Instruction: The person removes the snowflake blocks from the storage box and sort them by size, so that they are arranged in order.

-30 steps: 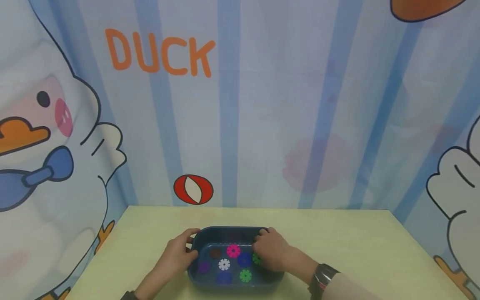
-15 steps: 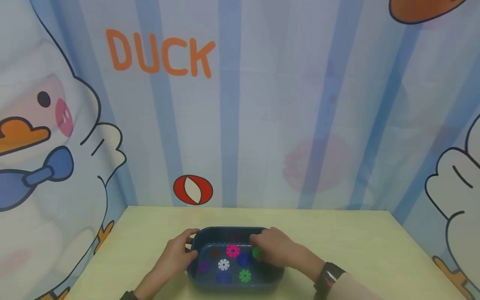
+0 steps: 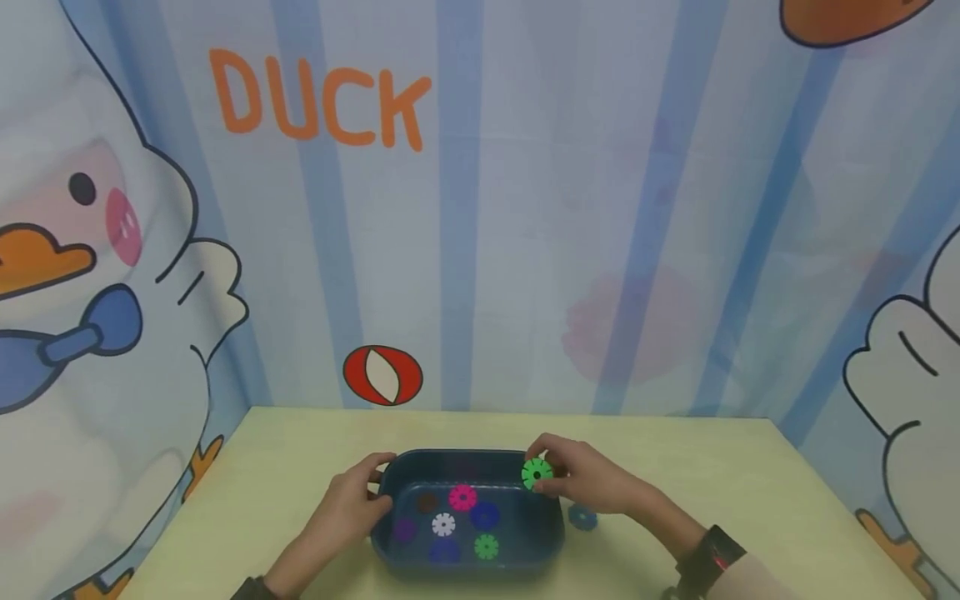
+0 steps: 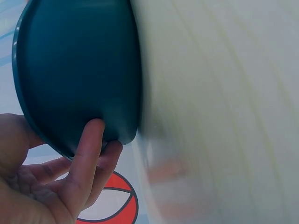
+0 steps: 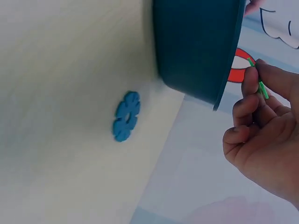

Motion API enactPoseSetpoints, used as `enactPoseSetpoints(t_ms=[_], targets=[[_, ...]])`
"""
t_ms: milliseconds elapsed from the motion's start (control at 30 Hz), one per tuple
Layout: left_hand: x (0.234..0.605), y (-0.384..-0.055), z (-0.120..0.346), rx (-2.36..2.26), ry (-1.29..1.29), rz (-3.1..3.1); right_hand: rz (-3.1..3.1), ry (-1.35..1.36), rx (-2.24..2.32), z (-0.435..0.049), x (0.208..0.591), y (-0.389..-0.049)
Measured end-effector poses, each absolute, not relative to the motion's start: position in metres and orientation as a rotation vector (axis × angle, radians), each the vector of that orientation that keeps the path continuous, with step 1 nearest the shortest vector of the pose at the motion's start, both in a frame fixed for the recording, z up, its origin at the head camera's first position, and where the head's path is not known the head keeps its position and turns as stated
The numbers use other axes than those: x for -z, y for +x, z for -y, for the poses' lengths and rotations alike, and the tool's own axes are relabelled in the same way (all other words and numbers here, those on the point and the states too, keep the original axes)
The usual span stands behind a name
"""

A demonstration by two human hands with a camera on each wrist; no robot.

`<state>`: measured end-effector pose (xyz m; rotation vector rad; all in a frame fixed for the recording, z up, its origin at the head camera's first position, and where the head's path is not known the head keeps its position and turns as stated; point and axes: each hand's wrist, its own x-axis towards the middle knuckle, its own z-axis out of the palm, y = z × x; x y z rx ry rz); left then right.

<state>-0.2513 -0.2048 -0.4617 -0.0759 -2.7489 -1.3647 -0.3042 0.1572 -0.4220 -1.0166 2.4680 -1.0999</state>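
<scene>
A dark teal plastic basin (image 3: 468,568) stands on the table, with several toy snowflake discs inside. They include a pink disc (image 3: 462,497), a white disc (image 3: 443,524) and a second green disc (image 3: 487,547). At the basin's left end my left hand (image 3: 348,504) grips the wall, its fingers against the outside in the left wrist view. Over the right rim, my right hand (image 3: 588,475) pinches a green snowflake disc (image 3: 537,474) between thumb and fingers. That disc shows edge-on in the right wrist view.
A blue snowflake disc (image 5: 126,116) lies flat on the pale yellow table (image 3: 675,467), just right of the basin. Behind the table hangs a striped backdrop (image 3: 510,208) printed with ducks.
My right hand has lifted the green disc from inside the basin up to its right rim. The blue disc on the table has come into sight. My left hand keeps its hold.
</scene>
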Motion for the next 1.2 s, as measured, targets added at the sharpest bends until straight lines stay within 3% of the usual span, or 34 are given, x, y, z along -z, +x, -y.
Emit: enactPoseSetpoints(t_ms=[1200], targets=[[0.462,-0.252,0.205,1.326,-0.093,2.763,-2.458,-0.701,1.251,-0.260,0.476,-0.299]])
